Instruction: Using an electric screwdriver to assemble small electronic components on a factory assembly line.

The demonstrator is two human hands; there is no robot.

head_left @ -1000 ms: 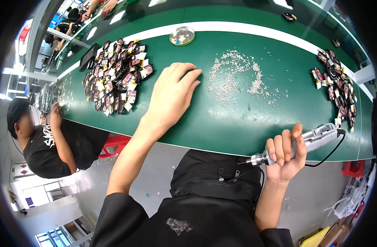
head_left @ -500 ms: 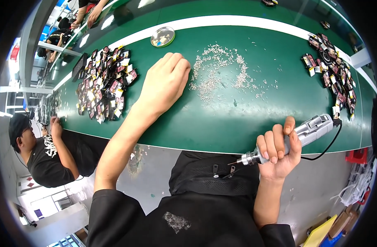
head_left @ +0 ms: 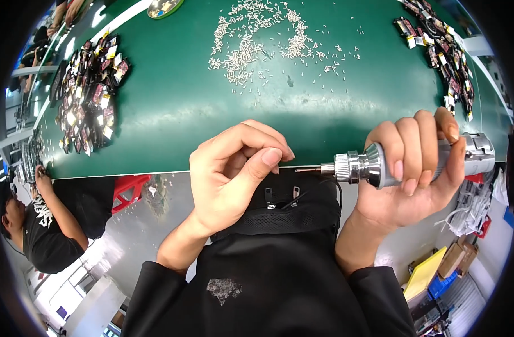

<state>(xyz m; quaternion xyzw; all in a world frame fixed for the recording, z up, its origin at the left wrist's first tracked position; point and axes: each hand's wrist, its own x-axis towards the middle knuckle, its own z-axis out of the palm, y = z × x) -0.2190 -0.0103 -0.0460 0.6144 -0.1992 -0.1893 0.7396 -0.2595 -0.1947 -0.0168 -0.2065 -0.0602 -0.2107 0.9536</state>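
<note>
Two hands meet just off the near edge of the green counter (head_left: 173,118) in the head view. The right hand (head_left: 408,168) wraps fully around an electric screwdriver (head_left: 380,164), bit pointing left. The left hand (head_left: 234,168) pinches thumb and forefinger shut at the bit tip, on something too small to tell. A slip could jab a fingertip or drop the piece; loose screws (head_left: 268,33) lie well apart.
</note>
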